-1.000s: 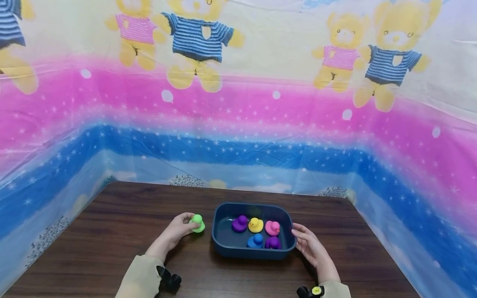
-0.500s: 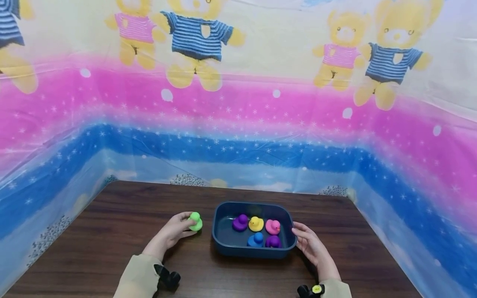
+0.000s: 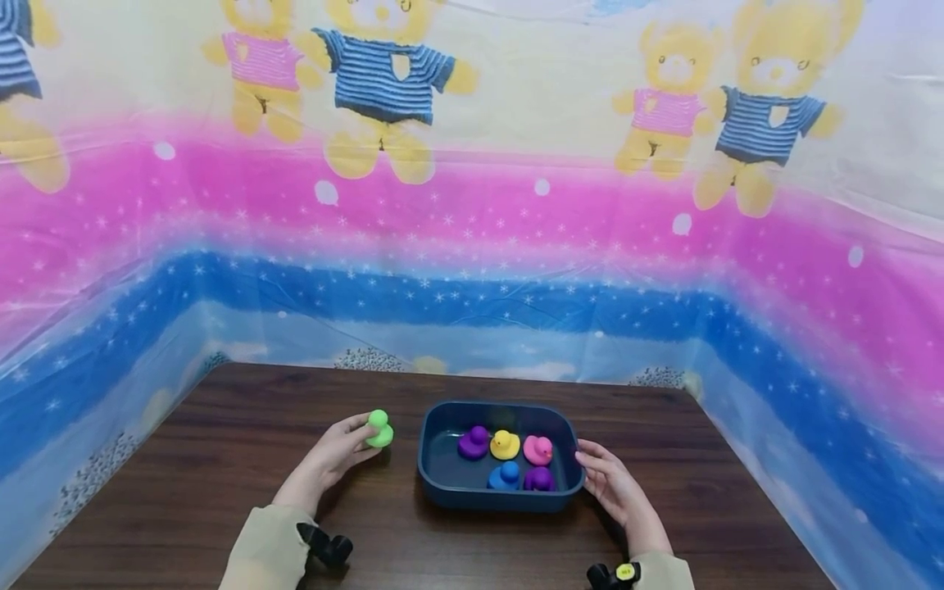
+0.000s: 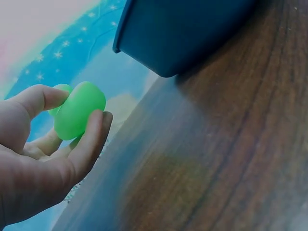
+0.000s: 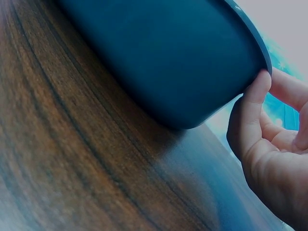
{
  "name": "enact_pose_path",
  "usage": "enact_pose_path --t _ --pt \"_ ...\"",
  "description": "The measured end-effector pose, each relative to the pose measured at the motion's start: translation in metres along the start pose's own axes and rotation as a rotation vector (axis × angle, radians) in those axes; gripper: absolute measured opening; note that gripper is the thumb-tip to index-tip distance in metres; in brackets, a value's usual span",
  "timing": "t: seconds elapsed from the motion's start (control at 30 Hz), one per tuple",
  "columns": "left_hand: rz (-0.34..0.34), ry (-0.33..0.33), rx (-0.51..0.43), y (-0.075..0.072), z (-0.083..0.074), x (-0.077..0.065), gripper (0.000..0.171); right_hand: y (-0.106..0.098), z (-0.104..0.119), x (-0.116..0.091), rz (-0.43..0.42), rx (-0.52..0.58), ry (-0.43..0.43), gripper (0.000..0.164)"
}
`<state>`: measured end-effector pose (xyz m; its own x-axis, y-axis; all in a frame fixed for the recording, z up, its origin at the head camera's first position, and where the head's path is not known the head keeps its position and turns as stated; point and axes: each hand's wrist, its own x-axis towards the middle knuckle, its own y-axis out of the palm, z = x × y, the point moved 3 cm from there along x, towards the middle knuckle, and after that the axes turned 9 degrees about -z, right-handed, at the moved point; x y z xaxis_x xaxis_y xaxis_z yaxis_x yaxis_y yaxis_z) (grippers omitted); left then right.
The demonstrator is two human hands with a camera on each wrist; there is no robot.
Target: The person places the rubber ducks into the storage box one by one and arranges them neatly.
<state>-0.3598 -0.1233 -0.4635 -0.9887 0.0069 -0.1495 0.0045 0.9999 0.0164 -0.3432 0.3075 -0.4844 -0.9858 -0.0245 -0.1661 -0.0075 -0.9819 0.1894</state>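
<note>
In the head view my left hand (image 3: pixel 333 456) holds a green rubber duck (image 3: pixel 379 429) above the table, left of the dark blue box. The left wrist view shows the thumb and fingers pinching the duck (image 4: pixel 79 109) from either side. My right hand (image 3: pixel 615 483) is at the right end of the box (image 3: pixel 496 499), its fingertips on the rim. The right wrist view has bent fingers (image 5: pixel 252 103) gripping the rim of the box (image 5: pixel 183 62) near its corner. Inside sit a purple duck (image 3: pixel 474 443), a yellow duck (image 3: pixel 505 445), a pink duck (image 3: pixel 537 450), a blue duck (image 3: pixel 505 477) and another purple duck (image 3: pixel 540 479).
Dark brown wood makes up the tabletop (image 3: pixel 177 500). A printed cloth (image 3: pixel 457 221) with bears hangs behind it and along both sides. Each wrist carries a small black camera, on the left (image 3: pixel 324 546) and on the right (image 3: pixel 612 577).
My left hand has lifted the green duck and drawn it a little to the left, away from the box. The right hand and the box have stayed in place.
</note>
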Motion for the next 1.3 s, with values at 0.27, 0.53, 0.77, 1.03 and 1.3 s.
enact_pose_path --t 0.27,0.53,0.77,1.03,1.3 --pt "0.039 0.03 -0.024 0.01 -0.018 0.002 0.058 -0.001 0.0 0.0 -0.01 -0.002 -0.001 0.026" --pt "0.087 0.062 -0.025 0.038 -0.043 0.008 0.056 -0.002 0.0 0.0 -0.008 0.009 -0.004 0.028" --pt "0.151 0.089 -0.005 0.065 -0.053 0.009 0.054 -0.002 -0.001 -0.001 -0.004 0.004 -0.012 0.026" --pt "0.202 0.06 0.014 0.092 -0.051 0.005 0.051 0.0 0.0 -0.001 0.01 0.012 -0.007 0.024" --pt "0.241 0.01 0.068 0.117 -0.042 0.001 0.05 0.002 0.0 -0.001 0.012 0.001 -0.014 0.027"
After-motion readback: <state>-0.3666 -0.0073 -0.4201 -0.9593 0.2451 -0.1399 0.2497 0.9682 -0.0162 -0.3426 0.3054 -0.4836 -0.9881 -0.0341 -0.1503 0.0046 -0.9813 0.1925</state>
